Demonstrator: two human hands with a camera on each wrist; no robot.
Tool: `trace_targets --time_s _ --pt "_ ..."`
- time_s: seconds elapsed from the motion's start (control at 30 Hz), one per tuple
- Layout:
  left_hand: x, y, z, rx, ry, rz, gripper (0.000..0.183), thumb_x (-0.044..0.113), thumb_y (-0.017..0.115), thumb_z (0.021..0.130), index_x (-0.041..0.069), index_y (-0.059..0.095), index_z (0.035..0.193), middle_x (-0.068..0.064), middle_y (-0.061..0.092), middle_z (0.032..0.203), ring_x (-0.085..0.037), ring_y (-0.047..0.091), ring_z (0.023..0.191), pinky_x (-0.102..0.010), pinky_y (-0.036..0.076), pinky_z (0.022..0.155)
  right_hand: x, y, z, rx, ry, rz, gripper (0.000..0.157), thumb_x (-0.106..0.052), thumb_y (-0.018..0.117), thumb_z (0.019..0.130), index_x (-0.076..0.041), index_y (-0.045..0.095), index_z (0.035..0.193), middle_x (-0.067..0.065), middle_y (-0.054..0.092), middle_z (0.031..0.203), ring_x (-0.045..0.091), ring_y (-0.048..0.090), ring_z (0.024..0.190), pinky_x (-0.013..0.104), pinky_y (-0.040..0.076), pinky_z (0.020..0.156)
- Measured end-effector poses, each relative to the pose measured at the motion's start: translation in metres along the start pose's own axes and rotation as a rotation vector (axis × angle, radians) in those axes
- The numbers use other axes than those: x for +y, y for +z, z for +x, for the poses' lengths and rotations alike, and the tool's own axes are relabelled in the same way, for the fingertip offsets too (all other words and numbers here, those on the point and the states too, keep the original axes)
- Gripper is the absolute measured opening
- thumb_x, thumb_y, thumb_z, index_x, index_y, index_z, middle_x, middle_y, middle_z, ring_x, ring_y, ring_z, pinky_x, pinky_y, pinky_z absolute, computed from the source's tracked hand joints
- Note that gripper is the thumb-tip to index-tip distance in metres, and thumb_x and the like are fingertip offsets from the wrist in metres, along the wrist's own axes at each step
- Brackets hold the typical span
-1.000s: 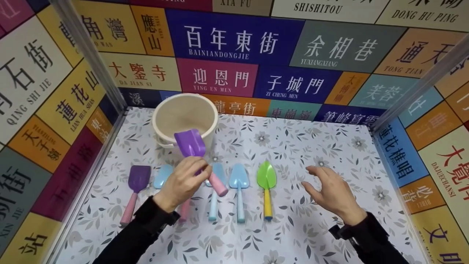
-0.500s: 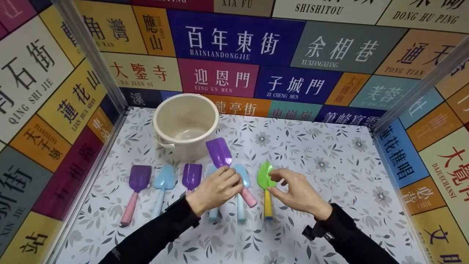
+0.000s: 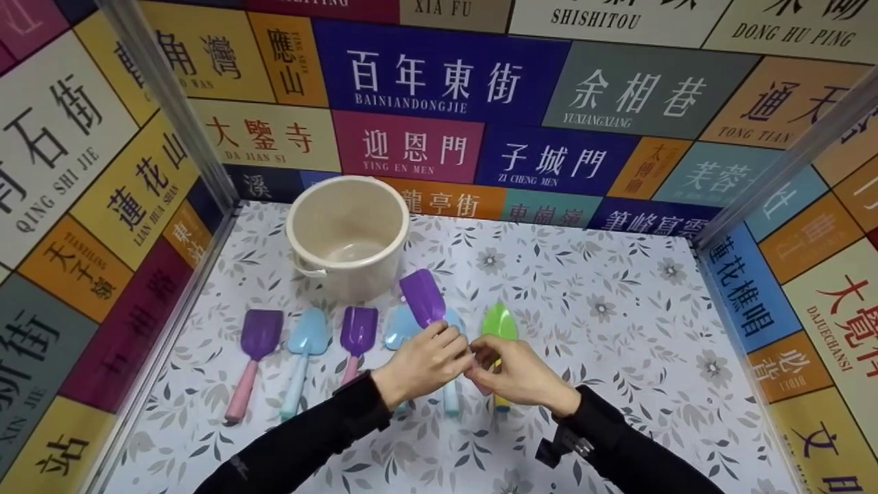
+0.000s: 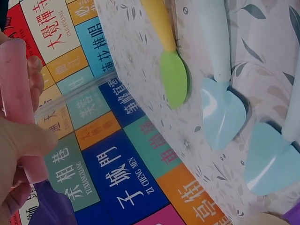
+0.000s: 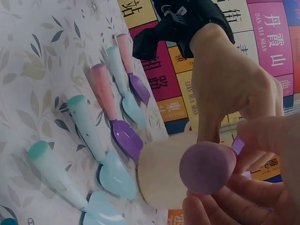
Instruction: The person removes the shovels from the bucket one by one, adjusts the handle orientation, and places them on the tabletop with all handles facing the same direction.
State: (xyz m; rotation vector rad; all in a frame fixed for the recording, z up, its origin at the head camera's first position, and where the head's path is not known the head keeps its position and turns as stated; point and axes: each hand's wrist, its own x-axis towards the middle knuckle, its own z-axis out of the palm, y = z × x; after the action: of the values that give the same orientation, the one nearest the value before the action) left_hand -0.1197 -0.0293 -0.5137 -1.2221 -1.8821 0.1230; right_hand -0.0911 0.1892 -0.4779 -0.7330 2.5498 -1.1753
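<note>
My left hand (image 3: 426, 361) holds a toy sand shovel with a purple blade (image 3: 422, 296) by its pink handle (image 4: 18, 89), raised over the row of shovels. The fingers of my right hand (image 3: 519, 374) pinch the handle's lower end, close beside the left hand. In the right wrist view the rounded handle end (image 5: 207, 168) points at the camera. Under the hands lie two light blue shovels (image 4: 223, 112), partly covered in the head view. A green shovel (image 3: 499, 322) with a yellow handle lies partly behind my right hand.
Farther left lie a purple shovel (image 3: 261, 333), a light blue shovel (image 3: 309, 331) and another purple shovel (image 3: 359, 329). A cream bucket (image 3: 350, 274) stands behind them, its inside bare. Printed walls (image 3: 439, 75) enclose the flower-patterned table (image 3: 603, 274) on three sides.
My left hand has carried the purple shovel right, away from the bucket. The right hand has come left and taken hold of its handle end.
</note>
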Motion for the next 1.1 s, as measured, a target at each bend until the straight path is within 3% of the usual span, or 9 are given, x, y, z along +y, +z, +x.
trace_targets --time_s 0.33,0.67,0.93,1.1 --pt "0.005 0.001 0.003 -0.038 0.017 0.001 0.012 0.031 0.079 0.086 0.024 0.069 0.086 0.007 0.068 0.089 -0.012 0.063 0.086 -0.025 0.052 0.082 0.001 0.007 0.001 0.006 0.088 -0.022 0.020 -0.014 0.071 0.094 -0.002 0.074 0.110 0.003 0.076 0.085 0.004 0.065 0.069 0.022 0.056 0.062" --pt "0.006 0.000 0.005 -0.011 -0.002 -0.009 0.011 0.029 0.078 0.089 0.020 0.072 0.091 0.005 0.070 0.093 -0.012 0.065 0.089 -0.025 0.055 0.085 -0.003 0.001 -0.001 -0.022 0.093 0.019 0.019 -0.007 0.067 0.096 0.004 0.073 0.111 0.005 0.075 0.083 0.002 0.063 0.063 0.021 0.056 0.060" --pt "0.004 -0.004 -0.003 0.025 -0.050 -0.064 0.015 0.015 0.074 0.088 0.012 0.077 0.102 0.001 0.073 0.098 -0.016 0.067 0.092 -0.027 0.057 0.086 -0.002 -0.003 -0.009 0.018 0.118 0.022 0.021 -0.011 0.072 0.099 0.006 0.074 0.110 0.012 0.079 0.088 0.011 0.072 0.067 0.022 0.058 0.059" --pt "0.000 -0.010 -0.012 0.053 -0.095 -0.069 0.023 0.016 0.072 0.090 0.010 0.078 0.112 -0.002 0.077 0.105 -0.018 0.072 0.099 -0.029 0.060 0.092 0.000 -0.007 -0.017 0.054 0.109 -0.035 0.025 -0.008 0.074 0.096 0.009 0.072 0.114 0.015 0.078 0.089 0.017 0.073 0.073 0.024 0.061 0.064"
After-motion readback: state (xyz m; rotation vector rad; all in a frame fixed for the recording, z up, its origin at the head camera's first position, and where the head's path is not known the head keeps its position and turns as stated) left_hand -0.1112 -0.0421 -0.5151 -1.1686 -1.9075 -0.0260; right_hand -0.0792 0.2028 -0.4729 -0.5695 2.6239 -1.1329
